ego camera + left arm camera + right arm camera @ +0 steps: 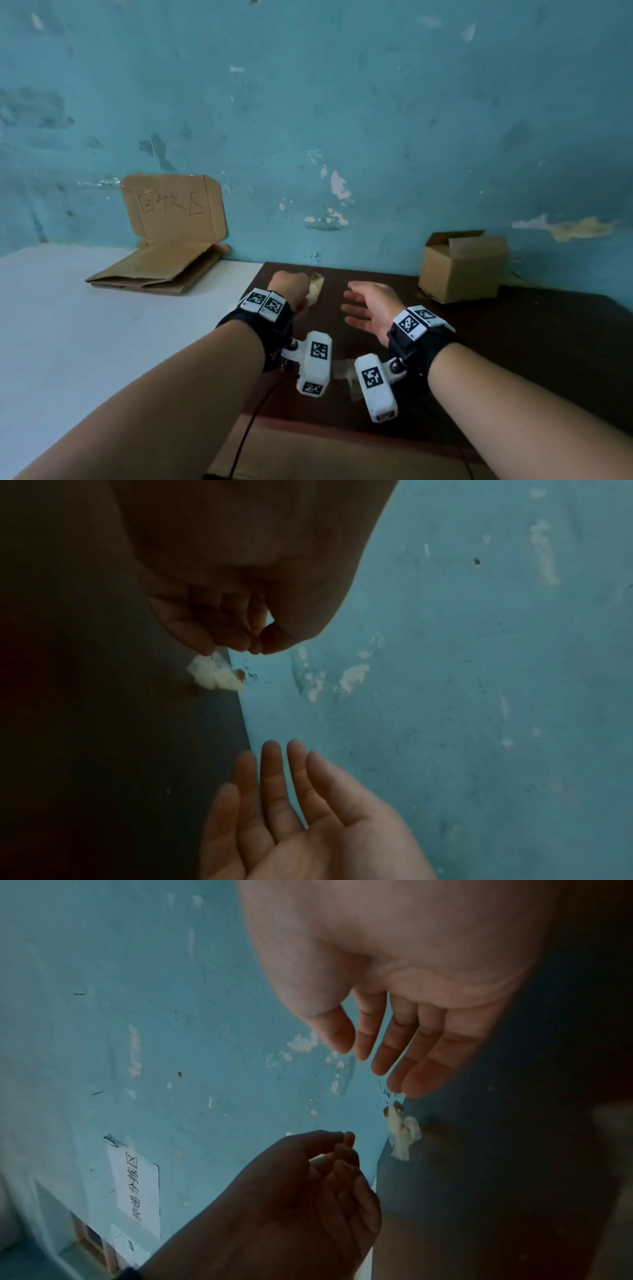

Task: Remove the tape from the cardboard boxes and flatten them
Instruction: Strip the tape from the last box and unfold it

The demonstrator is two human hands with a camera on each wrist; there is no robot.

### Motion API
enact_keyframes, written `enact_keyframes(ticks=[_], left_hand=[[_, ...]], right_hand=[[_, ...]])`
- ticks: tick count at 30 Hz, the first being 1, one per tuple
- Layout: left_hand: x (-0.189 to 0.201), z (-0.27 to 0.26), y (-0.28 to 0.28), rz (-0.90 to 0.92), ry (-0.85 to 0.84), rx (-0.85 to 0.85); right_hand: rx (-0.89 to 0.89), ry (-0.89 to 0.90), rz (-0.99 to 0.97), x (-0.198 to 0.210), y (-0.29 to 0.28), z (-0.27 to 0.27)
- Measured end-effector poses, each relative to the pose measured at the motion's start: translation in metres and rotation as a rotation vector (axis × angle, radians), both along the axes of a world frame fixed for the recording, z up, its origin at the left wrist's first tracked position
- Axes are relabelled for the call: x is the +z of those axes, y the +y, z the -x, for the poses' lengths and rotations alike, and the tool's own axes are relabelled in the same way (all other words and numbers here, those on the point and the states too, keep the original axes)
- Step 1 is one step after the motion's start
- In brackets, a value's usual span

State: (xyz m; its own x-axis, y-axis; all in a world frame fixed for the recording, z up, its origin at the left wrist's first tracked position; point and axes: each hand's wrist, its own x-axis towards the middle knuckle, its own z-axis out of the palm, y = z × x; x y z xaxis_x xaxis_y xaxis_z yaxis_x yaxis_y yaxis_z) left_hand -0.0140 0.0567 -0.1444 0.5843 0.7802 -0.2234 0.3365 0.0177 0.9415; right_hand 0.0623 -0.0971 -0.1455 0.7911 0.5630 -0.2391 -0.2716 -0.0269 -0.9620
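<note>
A small open-topped cardboard box [460, 270] stands on the dark brown table [520, 346] at the back right, against the wall. A crumpled strip of clear tape [315, 288] [215, 676] [402, 1133] lies on that table by the wall. My left hand [298, 291] [253, 645] [346, 1150] hovers just left of the tape with its fingers curled toward the thumb and nothing in them. My right hand [356, 308] [274, 777] [387, 1053] is a little to the right of the tape, palm turned left, fingers straight, holding nothing.
Flattened cardboard [161, 269] is piled on the white table [68, 325] at the left, under a cardboard sign [174, 209] fixed to the blue wall. Another piece of clear tape [342, 369] lies on the dark table near my wrists.
</note>
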Motion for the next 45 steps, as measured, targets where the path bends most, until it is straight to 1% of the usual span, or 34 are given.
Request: enact_keyframes(ticks=[4, 8, 11, 14, 16, 21, 24, 27, 30, 32, 35, 36, 39, 42, 45], left_hand=[[0.010, -0.016, -0.031, 0.103, -0.040, -0.019], [0.012, -0.029, -0.047, 0.169, -0.071, -0.041], [0.006, -0.037, -0.058, 0.194, -0.083, -0.058], [0.000, -0.043, -0.067, 0.206, -0.092, -0.056], [-0.002, -0.044, -0.070, 0.218, -0.094, -0.054], [-0.008, -0.051, -0.070, 0.241, -0.108, -0.058], [-0.015, -0.056, -0.067, 0.288, -0.087, -0.080], [-0.018, -0.055, -0.065, 0.285, -0.039, -0.113], [-0.019, -0.053, -0.064, 0.259, -0.001, -0.129], [-0.020, -0.051, -0.062, 0.233, 0.026, -0.137], [-0.023, -0.050, -0.059, 0.206, 0.052, -0.129], [-0.024, -0.050, -0.058, 0.199, 0.063, -0.129], [-0.026, -0.051, -0.055, 0.180, 0.088, -0.134], [-0.026, -0.051, -0.055, 0.161, 0.098, -0.136], [-0.025, -0.051, -0.057, 0.146, 0.112, -0.147]], right_hand=[[-0.064, -0.019, -0.008, 0.005, -0.026, -0.013], [-0.113, -0.043, -0.010, 0.006, -0.045, -0.024], [-0.171, -0.103, 0.005, 0.010, -0.056, -0.039], [-0.288, -0.170, 0.022, 0.016, -0.061, -0.062], [-0.333, -0.244, 0.063, 0.020, -0.065, -0.073], [-0.342, -0.502, 0.319, 0.027, -0.071, -0.097], [-0.333, -0.581, 0.447, 0.027, -0.073, -0.110], [-0.296, -0.581, 0.512, 0.023, -0.071, -0.120], [-0.267, -0.666, 0.597, 0.027, -0.071, -0.128], [-0.262, -0.733, 0.597, 0.031, -0.070, -0.137], [-0.229, -0.752, 0.558, 0.040, -0.066, -0.149], [-0.197, -0.774, 0.599, 0.042, -0.065, -0.153], [-0.127, -0.864, 0.838, 0.045, -0.062, -0.162], [-0.180, -0.958, 1.008, 0.048, -0.063, -0.163], [-0.228, -1.000, 1.131, 0.049, -0.068, -0.155]])
